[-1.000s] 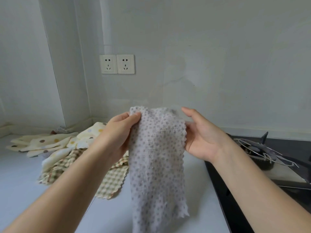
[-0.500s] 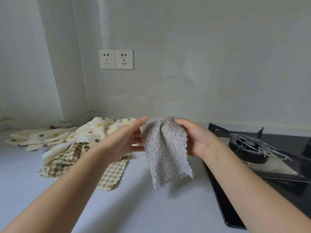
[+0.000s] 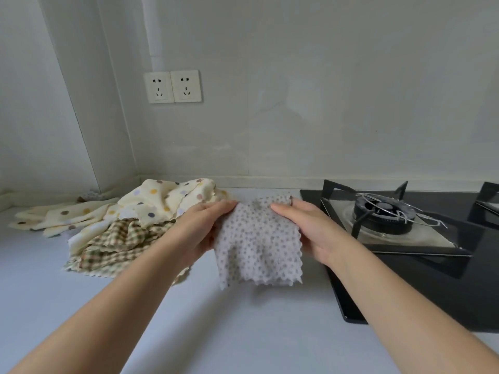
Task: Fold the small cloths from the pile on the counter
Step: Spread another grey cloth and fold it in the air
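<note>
A dotted cloth [image 3: 256, 244] is gripped at its top corners by the left hand [image 3: 205, 225] and right hand [image 3: 305, 228]. It is held beside the pile [image 3: 129, 217]

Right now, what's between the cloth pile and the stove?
The grey dotted cloth, with the left hand and right hand each with a grip on its top edge. The head view shows it.

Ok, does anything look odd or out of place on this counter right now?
One thing: a thin wire rack sits crooked on the gas burner, its ends poking out to the right. The cloth pile is just untidy, and the grey dotted cloth held by the left hand and right hand looks undamaged.
</note>
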`<state>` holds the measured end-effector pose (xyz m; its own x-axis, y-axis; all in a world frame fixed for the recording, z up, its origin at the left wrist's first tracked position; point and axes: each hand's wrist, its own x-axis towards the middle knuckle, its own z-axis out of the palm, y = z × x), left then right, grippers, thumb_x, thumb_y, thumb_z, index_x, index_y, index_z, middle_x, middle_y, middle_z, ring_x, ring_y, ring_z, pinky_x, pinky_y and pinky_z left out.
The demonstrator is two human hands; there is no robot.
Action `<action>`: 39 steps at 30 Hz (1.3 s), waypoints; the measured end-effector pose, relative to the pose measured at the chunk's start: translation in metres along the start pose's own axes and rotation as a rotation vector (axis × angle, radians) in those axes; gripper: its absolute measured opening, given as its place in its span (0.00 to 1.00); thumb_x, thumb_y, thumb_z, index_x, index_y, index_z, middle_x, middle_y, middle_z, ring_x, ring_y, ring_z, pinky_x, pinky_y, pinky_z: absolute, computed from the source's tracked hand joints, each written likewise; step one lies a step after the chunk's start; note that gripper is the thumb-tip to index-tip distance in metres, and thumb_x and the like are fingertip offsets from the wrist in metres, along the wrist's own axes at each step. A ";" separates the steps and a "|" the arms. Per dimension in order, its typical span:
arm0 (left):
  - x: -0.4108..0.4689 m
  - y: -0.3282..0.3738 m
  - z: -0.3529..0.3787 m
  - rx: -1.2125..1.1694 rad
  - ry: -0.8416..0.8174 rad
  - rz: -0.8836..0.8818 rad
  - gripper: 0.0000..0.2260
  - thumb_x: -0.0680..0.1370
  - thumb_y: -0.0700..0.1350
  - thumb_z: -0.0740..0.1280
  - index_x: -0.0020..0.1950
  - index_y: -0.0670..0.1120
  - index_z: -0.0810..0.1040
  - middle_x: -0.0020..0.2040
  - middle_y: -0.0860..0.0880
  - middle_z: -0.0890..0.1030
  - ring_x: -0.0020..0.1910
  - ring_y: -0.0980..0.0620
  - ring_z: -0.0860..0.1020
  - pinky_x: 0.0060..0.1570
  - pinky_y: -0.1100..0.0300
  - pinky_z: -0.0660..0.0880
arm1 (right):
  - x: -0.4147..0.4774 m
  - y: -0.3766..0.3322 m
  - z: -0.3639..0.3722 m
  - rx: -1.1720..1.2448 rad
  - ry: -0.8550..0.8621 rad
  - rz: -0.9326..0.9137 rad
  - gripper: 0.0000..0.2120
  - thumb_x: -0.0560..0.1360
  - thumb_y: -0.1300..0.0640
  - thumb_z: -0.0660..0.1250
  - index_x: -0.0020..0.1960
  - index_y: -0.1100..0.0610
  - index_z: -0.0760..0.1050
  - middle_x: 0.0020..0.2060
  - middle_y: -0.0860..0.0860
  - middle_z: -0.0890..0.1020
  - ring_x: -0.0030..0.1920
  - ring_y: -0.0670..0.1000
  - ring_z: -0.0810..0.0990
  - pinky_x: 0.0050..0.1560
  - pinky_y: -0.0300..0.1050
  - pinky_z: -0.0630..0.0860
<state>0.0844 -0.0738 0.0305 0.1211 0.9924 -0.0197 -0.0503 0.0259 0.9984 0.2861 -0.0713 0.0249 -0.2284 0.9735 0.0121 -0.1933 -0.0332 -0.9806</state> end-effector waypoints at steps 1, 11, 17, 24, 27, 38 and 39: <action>-0.001 0.000 0.000 -0.034 -0.015 0.009 0.11 0.79 0.42 0.65 0.55 0.36 0.80 0.55 0.36 0.81 0.52 0.43 0.80 0.60 0.49 0.75 | -0.002 -0.001 0.001 0.009 -0.014 -0.033 0.07 0.78 0.60 0.66 0.55 0.58 0.79 0.47 0.53 0.86 0.47 0.49 0.85 0.49 0.43 0.81; -0.007 0.009 -0.014 0.185 -0.051 0.418 0.09 0.78 0.40 0.63 0.38 0.41 0.73 0.28 0.54 0.73 0.28 0.58 0.67 0.27 0.69 0.64 | -0.001 -0.003 -0.015 -0.259 -0.156 -0.445 0.17 0.67 0.68 0.56 0.31 0.58 0.82 0.32 0.48 0.79 0.37 0.47 0.76 0.40 0.36 0.72; -0.006 0.007 -0.015 0.721 -0.064 0.672 0.22 0.72 0.35 0.73 0.58 0.55 0.72 0.49 0.54 0.78 0.42 0.54 0.78 0.41 0.58 0.79 | -0.001 0.006 -0.013 -0.704 0.032 -0.621 0.18 0.73 0.51 0.68 0.62 0.48 0.73 0.60 0.37 0.76 0.64 0.35 0.71 0.64 0.29 0.64; -0.006 0.007 -0.010 0.795 -0.027 0.735 0.30 0.70 0.40 0.76 0.64 0.59 0.66 0.41 0.56 0.78 0.37 0.54 0.74 0.39 0.63 0.71 | -0.001 0.012 -0.003 -0.632 -0.039 -0.542 0.04 0.76 0.61 0.69 0.48 0.53 0.79 0.43 0.46 0.84 0.46 0.44 0.82 0.51 0.40 0.77; -0.004 0.000 -0.015 0.800 -0.027 0.700 0.20 0.72 0.41 0.74 0.52 0.56 0.67 0.44 0.57 0.79 0.43 0.55 0.77 0.41 0.58 0.74 | 0.001 0.014 -0.006 -0.475 -0.024 -0.472 0.07 0.77 0.65 0.66 0.48 0.53 0.77 0.42 0.47 0.83 0.45 0.46 0.82 0.51 0.43 0.78; -0.002 -0.005 -0.021 0.912 0.024 0.720 0.04 0.73 0.44 0.74 0.45 0.50 0.81 0.38 0.58 0.81 0.40 0.57 0.78 0.47 0.56 0.75 | 0.007 0.023 -0.009 -0.304 -0.043 -0.421 0.20 0.75 0.65 0.65 0.59 0.43 0.71 0.50 0.51 0.83 0.48 0.51 0.80 0.57 0.51 0.76; -0.003 -0.004 -0.021 0.910 0.028 0.722 0.04 0.73 0.44 0.74 0.45 0.51 0.81 0.37 0.58 0.81 0.40 0.56 0.77 0.46 0.56 0.75 | 0.006 0.021 -0.010 -0.394 -0.046 -0.498 0.22 0.75 0.63 0.66 0.61 0.40 0.70 0.53 0.50 0.82 0.49 0.50 0.80 0.56 0.47 0.76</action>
<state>0.0639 -0.0745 0.0251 0.3322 0.7436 0.5802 0.6340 -0.6315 0.4464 0.2906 -0.0639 0.0020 -0.2438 0.8398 0.4850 0.0762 0.5151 -0.8537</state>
